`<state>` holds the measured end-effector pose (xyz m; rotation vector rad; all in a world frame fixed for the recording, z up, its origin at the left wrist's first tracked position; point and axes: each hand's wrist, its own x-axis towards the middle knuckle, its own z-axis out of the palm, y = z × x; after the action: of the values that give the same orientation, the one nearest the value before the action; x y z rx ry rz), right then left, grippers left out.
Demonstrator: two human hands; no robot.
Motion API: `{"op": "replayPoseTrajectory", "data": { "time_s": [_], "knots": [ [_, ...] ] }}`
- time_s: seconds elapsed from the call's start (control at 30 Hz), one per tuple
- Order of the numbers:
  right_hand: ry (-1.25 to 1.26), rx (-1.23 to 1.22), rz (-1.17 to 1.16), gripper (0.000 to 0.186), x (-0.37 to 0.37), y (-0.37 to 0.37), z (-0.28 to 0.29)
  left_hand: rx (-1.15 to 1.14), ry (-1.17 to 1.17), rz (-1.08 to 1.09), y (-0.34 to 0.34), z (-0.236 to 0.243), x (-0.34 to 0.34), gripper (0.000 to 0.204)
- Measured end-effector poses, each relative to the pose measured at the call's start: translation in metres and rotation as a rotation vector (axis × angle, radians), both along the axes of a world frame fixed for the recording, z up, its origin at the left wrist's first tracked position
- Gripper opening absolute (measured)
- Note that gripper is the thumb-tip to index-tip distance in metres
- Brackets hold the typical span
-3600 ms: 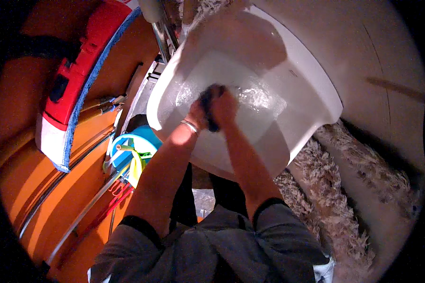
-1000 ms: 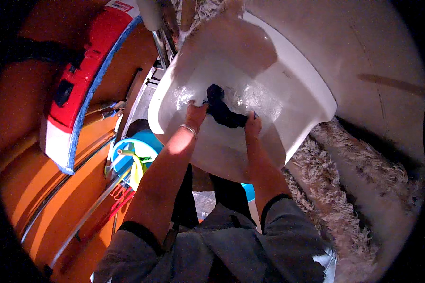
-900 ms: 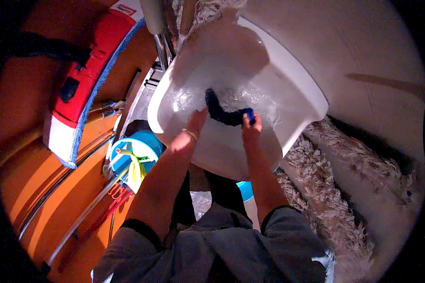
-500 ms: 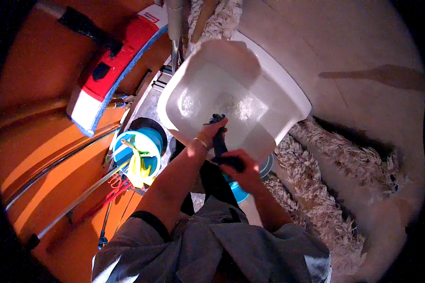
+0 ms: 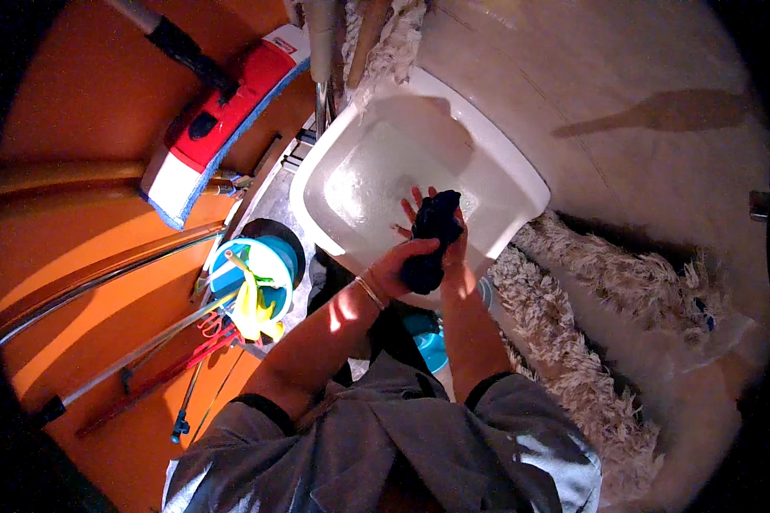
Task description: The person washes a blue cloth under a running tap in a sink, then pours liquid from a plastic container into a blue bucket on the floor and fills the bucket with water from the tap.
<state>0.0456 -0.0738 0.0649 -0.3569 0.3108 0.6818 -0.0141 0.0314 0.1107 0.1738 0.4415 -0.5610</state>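
A bunched dark cloth [image 5: 435,224] is held between my two hands, above a white basin [image 5: 526,171] with shallow water in it. My left hand [image 5: 391,267] closes on the cloth's lower left side, thumb laid across it. On the other side, my right hand [image 5: 458,252] supports and grips the cloth from the right. Spread fingertips show past the cloth's far left edge; which hand they belong to I cannot tell. The fingers behind the cloth are hidden.
At left stand a blue bucket [image 5: 289,248] with a yellow rubbery item [image 5: 252,312] over its rim, and a red-and-white flat mop [image 5: 210,137] with a blue pad. Shaggy beige mop heads [image 5: 565,333] lie at right. Several poles lean along the orange wall [image 5: 85,282].
The cloth was stretched long between my hands, the right one lower and near me. Now it is bunched up, and my right hand has moved up beside the left.
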Motion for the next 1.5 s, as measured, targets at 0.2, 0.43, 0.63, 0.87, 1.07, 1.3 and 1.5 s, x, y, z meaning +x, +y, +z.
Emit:
{"op": "replayPoseTrajectory", "data": {
  "time_s": [0.2, 0.43, 0.63, 0.87, 1.07, 1.3, 1.5],
  "knots": [
    [-0.073, 0.168, 0.036, 0.055, 0.036, 0.001, 0.008, -0.408, -0.018, 0.021, 0.004, -0.003, 0.007, 0.049],
    [-0.119, -0.74, 0.266, 0.029, 0.059, 0.034, -0.014, 0.522, 0.006, -0.465, 0.049, -0.031, 0.034, 0.025],
    [-0.752, -1.664, 0.025, 0.025, 0.049, 0.028, -0.127, 1.64, -0.35, -0.735, 0.019, -0.091, 0.039, 0.03],
    [-0.47, -1.432, 0.04, 0.039, 0.026, 0.004, -0.064, 1.714, -0.437, -0.347, 0.013, -0.045, 0.01, 0.042],
    [-0.081, -0.057, -0.068, 0.071, 0.032, -0.009, 0.115, 0.033, -0.082, -0.229, 0.008, 0.04, 0.001, 0.047],
    [-0.219, -0.105, -0.035, 0.029, 0.042, -0.013, 0.094, -0.262, -0.013, -0.133, -0.001, 0.061, 0.008, 0.036],
    [-0.227, -0.818, 0.076, 0.024, 0.041, 0.006, 0.018, 0.956, -0.272, -0.537, 0.016, 0.0, 0.021, 0.024]
  ]
}}
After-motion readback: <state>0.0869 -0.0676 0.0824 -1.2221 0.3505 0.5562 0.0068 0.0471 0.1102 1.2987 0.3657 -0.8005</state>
